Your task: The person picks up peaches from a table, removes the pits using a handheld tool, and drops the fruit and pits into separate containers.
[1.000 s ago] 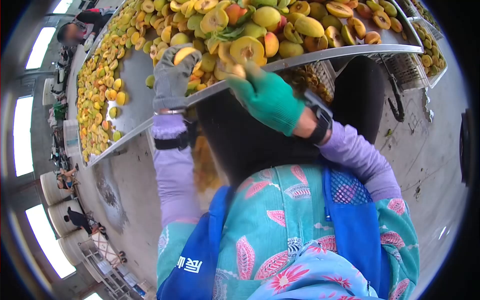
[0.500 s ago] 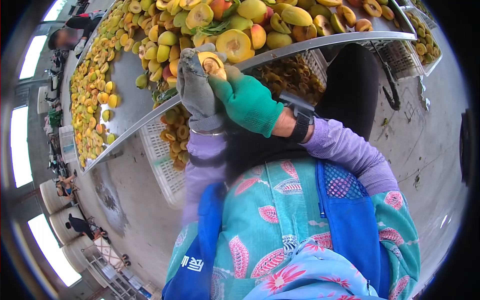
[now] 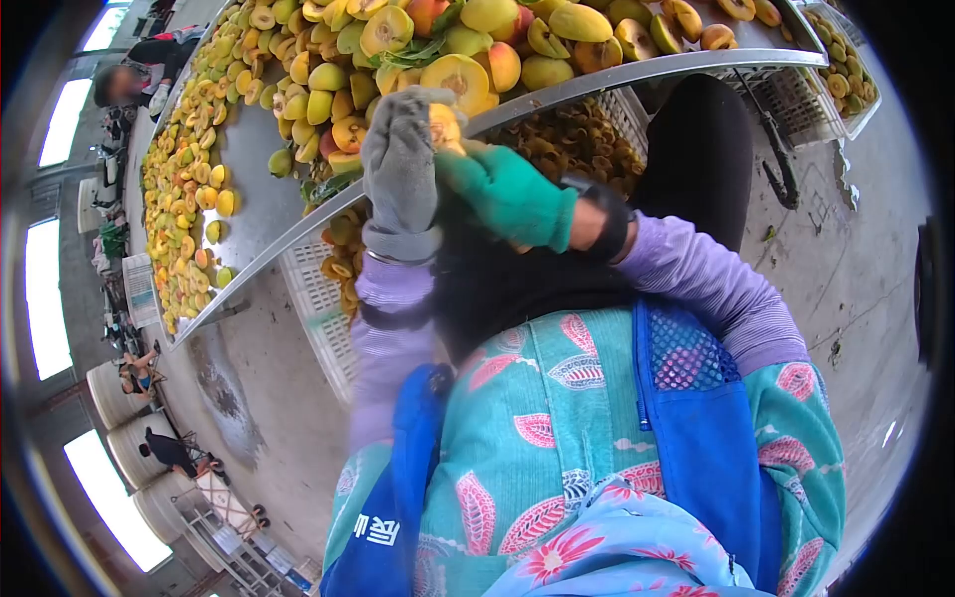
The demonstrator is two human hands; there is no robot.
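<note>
A halved yellow peach [image 3: 445, 129] is held in my left hand [image 3: 400, 164], which wears a grey glove with its fingers wrapped round the fruit. My right hand [image 3: 517, 197], in a green glove, is closed beside the peach, its fingertips close to the fruit; motion blurs them, and anything inside the fingers is hidden. Both hands are at the near rim of a metal table [image 3: 647, 72]. Just beyond them lies a heap of halved fruit [image 3: 458, 82] with a few green leaves [image 3: 406, 58].
Below the rim stand white crates, one [image 3: 316, 313] at the left and one [image 3: 796, 107] at the right. Dark fruit pieces [image 3: 572, 144] lie under the table. A person [image 3: 154, 75] is at the far left side; others are farther back.
My right hand has shifted slightly right and down, away from the peach. My left hand has turned a little, so the peach's cut face shows less. The view has shifted slightly.
</note>
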